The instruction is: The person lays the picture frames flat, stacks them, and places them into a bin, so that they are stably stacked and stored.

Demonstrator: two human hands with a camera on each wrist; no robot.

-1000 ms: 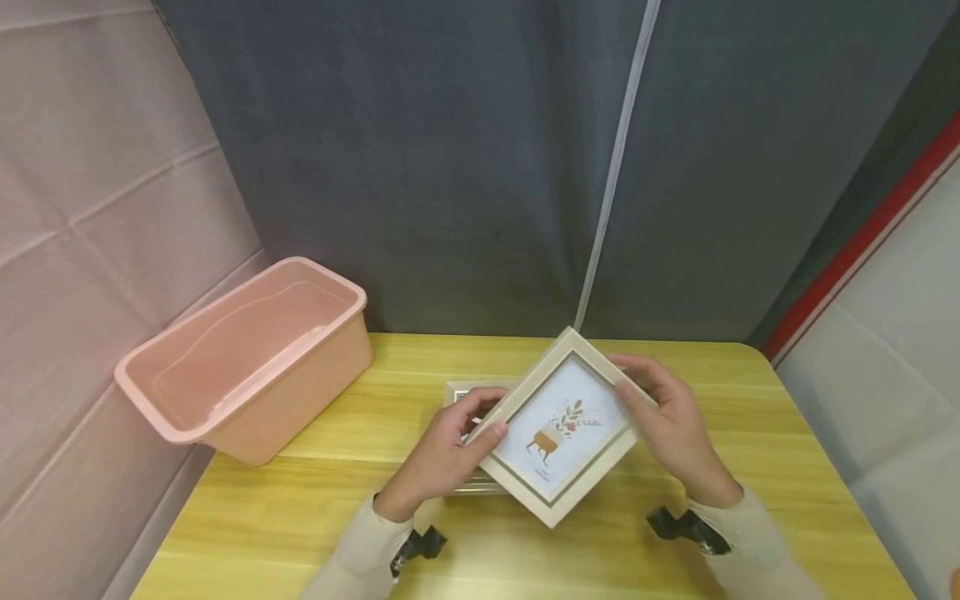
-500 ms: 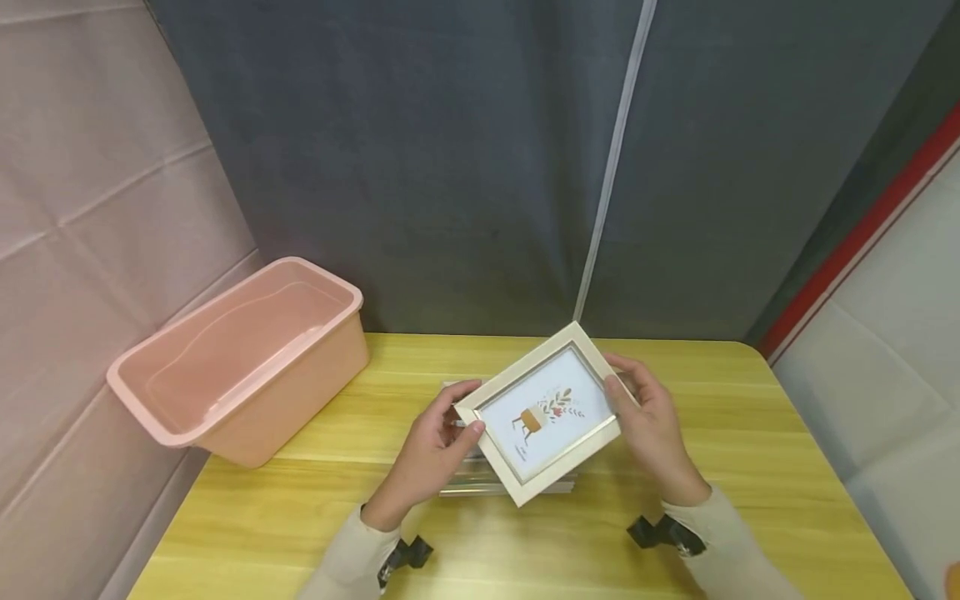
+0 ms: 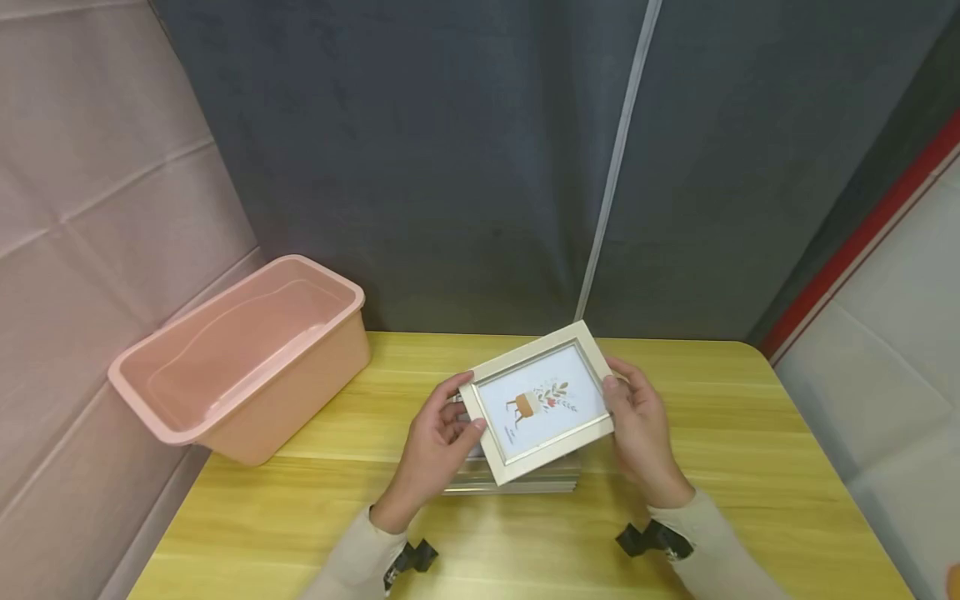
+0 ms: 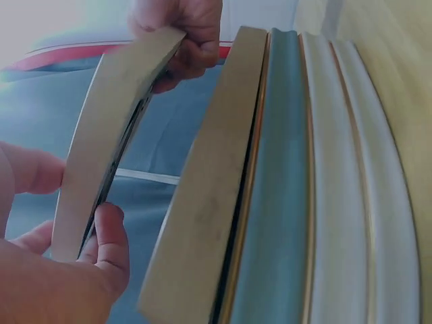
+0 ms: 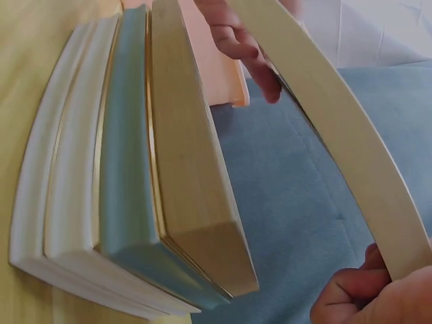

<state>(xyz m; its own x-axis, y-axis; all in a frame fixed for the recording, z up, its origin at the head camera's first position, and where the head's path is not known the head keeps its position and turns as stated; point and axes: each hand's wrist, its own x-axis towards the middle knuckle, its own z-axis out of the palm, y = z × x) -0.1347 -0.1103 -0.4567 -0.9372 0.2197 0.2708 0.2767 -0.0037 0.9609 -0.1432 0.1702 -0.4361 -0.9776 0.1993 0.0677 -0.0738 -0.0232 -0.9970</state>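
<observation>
A cream picture frame [image 3: 542, 402] with a small printed drawing of plants and a legged pot is held tilted above a stack. My left hand [image 3: 429, 450] pinches its left end, thumb on the front and fingers behind. At the opposite end my right hand [image 3: 643, 429] grips it the same way. Beneath it lies a stack of several frames [image 3: 517, 483], mostly hidden in the head view. The left wrist view shows that stack as a beige frame [image 4: 209, 182], a blue-green frame [image 4: 275, 182] and white frames [image 4: 337, 175]. A gap separates the held frame from the stack.
A pink plastic tub [image 3: 247, 358] stands at the left of the wooden table [image 3: 300, 533], with nothing seen inside. A dark grey curtain [image 3: 450, 167] hangs behind the table. Pale cloth walls [image 3: 97, 250] flank it.
Both hands have turned the held picture frame from a diamond-like slant toward level, shifting it slightly left. More of the stack's front edge shows below it.
</observation>
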